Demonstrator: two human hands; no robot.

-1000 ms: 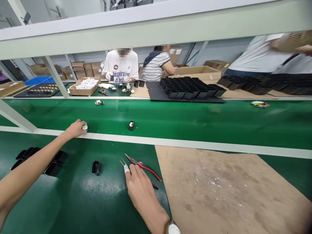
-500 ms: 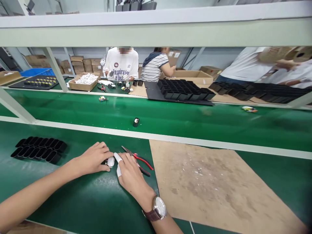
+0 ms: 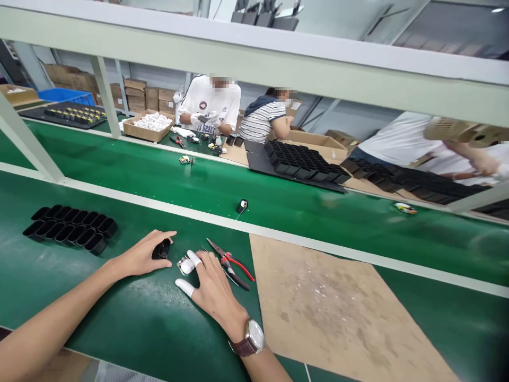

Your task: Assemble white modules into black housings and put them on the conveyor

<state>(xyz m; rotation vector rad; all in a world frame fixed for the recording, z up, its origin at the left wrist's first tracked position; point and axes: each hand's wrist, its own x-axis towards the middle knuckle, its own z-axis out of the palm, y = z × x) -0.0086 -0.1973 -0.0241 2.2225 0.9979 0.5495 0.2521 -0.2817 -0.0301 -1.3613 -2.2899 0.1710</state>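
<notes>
My left hand (image 3: 148, 253) has its thumb and forefinger around a small black plastic case (image 3: 161, 249), whose open end faces right. The other fingers of that hand are mostly hidden. Just right of the case lies a small circuit board with a rounded white part (image 3: 186, 265). My right hand (image 3: 212, 284), with white finger cots on thumb and forefinger, is open over the board. Its forefinger tip is at the white part, while the thumb is apart below. Red-and-black handled pliers (image 3: 230, 263) lie beyond the right hand, with thin wires near them.
Two rows of black cases (image 3: 71, 228) stand at left on the green table (image 3: 119, 329). A brown cardboard sheet (image 3: 318, 307) lies at right. Beyond a white rail (image 3: 159, 204), a green belt (image 3: 302, 204) carries a filled case (image 3: 242, 206) and loose boards. Co-workers sit opposite.
My hands have moved apart. The black case, mostly hidden before, now shows at my left hand, and the board shows at my right fingers, which have spread. The view has tilted and shifted.
</notes>
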